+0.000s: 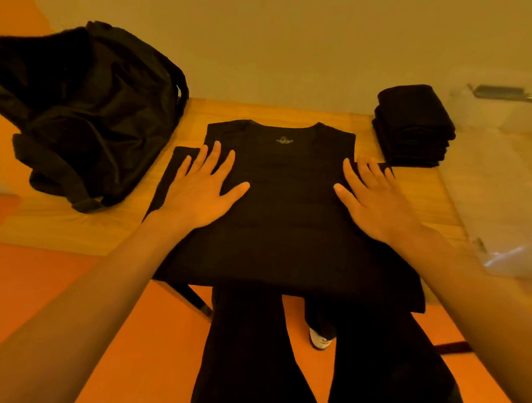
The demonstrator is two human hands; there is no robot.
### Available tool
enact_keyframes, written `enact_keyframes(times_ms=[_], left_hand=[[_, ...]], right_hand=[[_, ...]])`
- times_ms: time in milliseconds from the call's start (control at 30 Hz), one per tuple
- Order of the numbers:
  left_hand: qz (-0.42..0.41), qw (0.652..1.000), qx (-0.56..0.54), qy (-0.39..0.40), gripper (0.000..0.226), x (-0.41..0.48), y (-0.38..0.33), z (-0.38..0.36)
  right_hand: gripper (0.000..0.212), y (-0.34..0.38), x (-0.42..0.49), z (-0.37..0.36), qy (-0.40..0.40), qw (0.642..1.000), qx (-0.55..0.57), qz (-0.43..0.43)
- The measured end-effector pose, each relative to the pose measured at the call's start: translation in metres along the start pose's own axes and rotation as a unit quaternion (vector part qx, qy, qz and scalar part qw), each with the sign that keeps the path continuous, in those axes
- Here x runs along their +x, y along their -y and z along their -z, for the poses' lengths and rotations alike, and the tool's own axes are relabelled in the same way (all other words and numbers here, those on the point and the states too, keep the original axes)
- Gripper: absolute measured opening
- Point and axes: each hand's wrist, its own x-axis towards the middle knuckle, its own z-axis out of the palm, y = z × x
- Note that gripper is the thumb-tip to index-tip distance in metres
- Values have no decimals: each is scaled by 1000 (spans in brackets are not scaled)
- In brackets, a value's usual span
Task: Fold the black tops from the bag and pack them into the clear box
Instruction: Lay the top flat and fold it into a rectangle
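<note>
My left hand and right hand press flat on the black top, each grip released, likely to smooth it on the worktop before folding. The bag sits at ten o'clock, folded stack at two, clear box at three.

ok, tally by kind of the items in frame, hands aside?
Black bag: 1
Black top laid flat: 1
Stack of folded black tops: 1 (layers too dark to count)
Clear box: 1
Total: 4
</note>
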Motion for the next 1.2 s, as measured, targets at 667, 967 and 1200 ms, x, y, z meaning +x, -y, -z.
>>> enact_keyframes(times_ms=[667,967,1200], left_hand=[[-42,998,1,-42,91,-101,1,-18],[-5,979,-190,-81,58,16,-2,39],[7,980,-198,17,34,128,42,59]], right_hand=[[86,-6,-119,-6,33,999,-17,34],[45,23,35,45,-77,979,191,7],[35,13,159,76,74,987,127,-68]])
